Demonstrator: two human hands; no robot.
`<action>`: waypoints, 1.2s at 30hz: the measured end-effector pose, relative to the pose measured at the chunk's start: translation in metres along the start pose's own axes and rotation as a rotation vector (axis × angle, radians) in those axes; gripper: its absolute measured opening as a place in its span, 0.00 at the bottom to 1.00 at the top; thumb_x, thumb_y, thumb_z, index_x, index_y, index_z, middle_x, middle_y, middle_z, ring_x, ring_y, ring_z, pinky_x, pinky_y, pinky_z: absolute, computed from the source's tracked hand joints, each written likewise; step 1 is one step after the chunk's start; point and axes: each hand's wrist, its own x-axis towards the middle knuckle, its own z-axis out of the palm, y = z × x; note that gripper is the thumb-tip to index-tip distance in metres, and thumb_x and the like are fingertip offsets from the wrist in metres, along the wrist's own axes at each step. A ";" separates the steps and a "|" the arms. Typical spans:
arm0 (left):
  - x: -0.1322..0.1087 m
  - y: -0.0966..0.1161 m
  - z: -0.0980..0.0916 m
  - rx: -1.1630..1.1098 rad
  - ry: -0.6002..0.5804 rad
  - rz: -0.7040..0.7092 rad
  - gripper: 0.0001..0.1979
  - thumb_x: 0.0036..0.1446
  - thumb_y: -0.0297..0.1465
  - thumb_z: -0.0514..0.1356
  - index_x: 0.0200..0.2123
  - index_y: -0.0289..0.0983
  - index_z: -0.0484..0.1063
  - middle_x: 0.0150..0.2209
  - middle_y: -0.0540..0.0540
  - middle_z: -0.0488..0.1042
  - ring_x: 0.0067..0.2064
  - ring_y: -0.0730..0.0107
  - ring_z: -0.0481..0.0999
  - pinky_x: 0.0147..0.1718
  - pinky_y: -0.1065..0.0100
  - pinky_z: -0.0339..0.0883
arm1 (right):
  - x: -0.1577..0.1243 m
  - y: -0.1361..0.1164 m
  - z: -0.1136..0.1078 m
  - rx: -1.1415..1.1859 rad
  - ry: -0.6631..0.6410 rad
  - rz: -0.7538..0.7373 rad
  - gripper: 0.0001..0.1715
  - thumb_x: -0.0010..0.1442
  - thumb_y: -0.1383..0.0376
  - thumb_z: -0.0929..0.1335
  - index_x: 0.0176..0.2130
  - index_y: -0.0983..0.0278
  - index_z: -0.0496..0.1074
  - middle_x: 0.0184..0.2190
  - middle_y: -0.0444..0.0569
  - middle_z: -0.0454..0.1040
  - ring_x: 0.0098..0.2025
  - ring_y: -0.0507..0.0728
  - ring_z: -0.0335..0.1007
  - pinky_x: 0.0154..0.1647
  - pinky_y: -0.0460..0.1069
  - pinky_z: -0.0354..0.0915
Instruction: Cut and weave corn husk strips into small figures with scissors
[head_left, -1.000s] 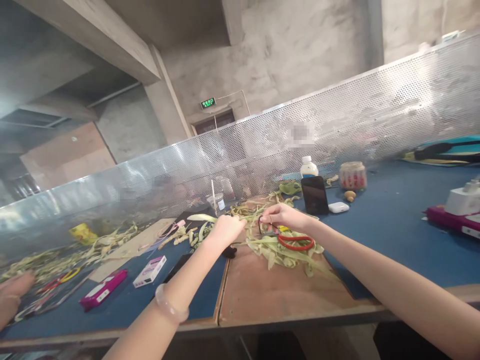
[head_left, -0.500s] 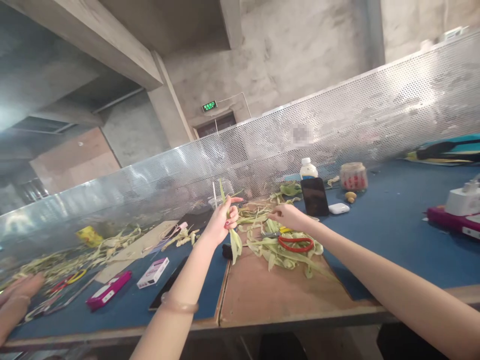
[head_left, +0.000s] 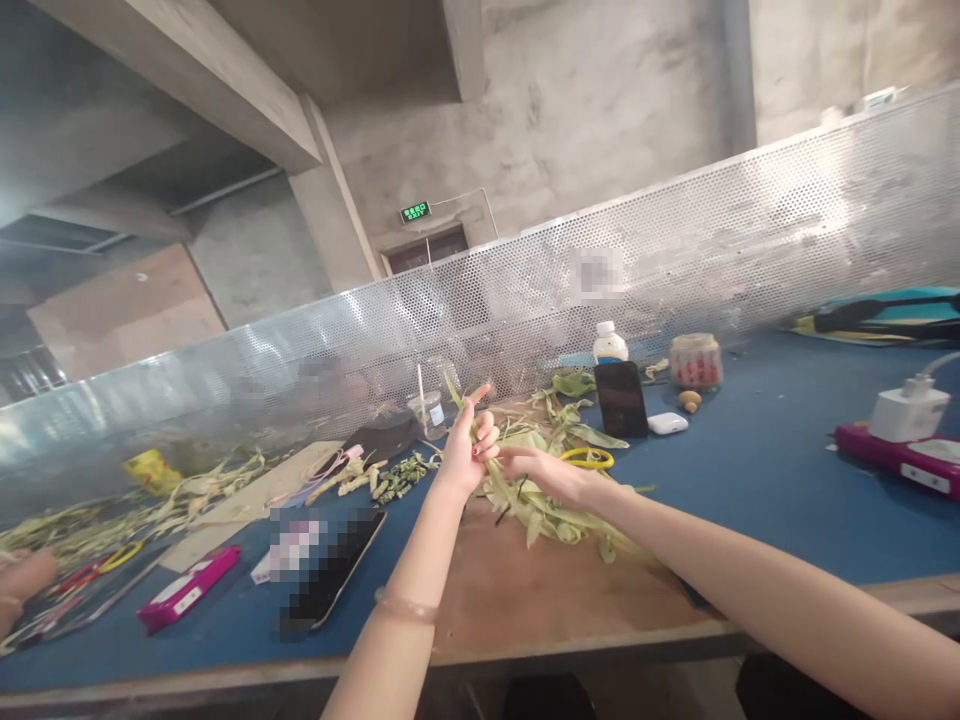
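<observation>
At a blue bench (head_left: pixel 750 470), a worker's two bare hands meet over a pile of pale leaves (head_left: pixel 559 522), with a leaf strip (head_left: pixel 454 389) upright in the left hand (head_left: pixel 469 455). Its fingers curl tight around the strip, forefinger pointing away, and the tip of the leaf rises above the fist. The right hand (head_left: pixel 546 474), loosely curled, brings its fingertips to just below that fist; whether they pinch the leaf cannot be told. A yellow handle (head_left: pixel 609 461) shows beyond the right wrist. In front of the pile, a broad stretch of brown board (head_left: pixel 540 605) runs to the bench's front edge, where both forearms cross. Blue surface spreads wide on the right, from a propped phone (head_left: pixel 621 400), a white case (head_left: pixel 667 424) and a jar (head_left: pixel 696 364) across to a charger (head_left: pixel 910 412). Room is tighter on the left, where a dark slab (head_left: pixel 351 565), partly blurred, lies near the forearm. A perforated screen (head_left: pixel 517 300) bounds the far side, and a co-worker's hand (head_left: pixel 31 577) enters at the left
</observation>
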 end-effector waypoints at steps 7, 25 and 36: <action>-0.002 -0.004 0.015 0.248 0.021 0.090 0.18 0.55 0.38 0.55 0.48 0.38 0.65 0.19 0.56 0.56 0.17 0.82 0.54 0.14 0.79 0.52 | 0.002 0.004 0.027 0.403 -0.143 0.095 0.18 0.50 0.53 0.68 0.29 0.66 0.67 0.15 0.36 0.54 0.18 0.46 0.51 0.23 0.44 0.56; -0.004 0.014 0.022 0.024 0.058 -0.087 0.23 0.54 0.45 0.53 0.45 0.33 0.69 0.30 0.45 0.74 0.30 0.67 0.75 0.34 0.62 0.69 | -0.004 0.003 0.027 0.522 -0.081 0.234 0.27 0.55 0.50 0.63 0.16 0.63 0.53 0.07 0.33 0.44 0.09 0.43 0.36 0.10 0.42 0.37; -0.011 0.002 0.021 0.196 -0.002 -0.020 0.16 0.54 0.31 0.56 0.47 0.35 0.67 0.28 0.48 0.70 0.31 0.72 0.72 0.34 0.68 0.66 | 0.000 0.007 0.027 0.599 -0.010 0.262 0.25 0.53 0.50 0.64 0.17 0.63 0.54 0.08 0.33 0.42 0.11 0.44 0.35 0.10 0.41 0.37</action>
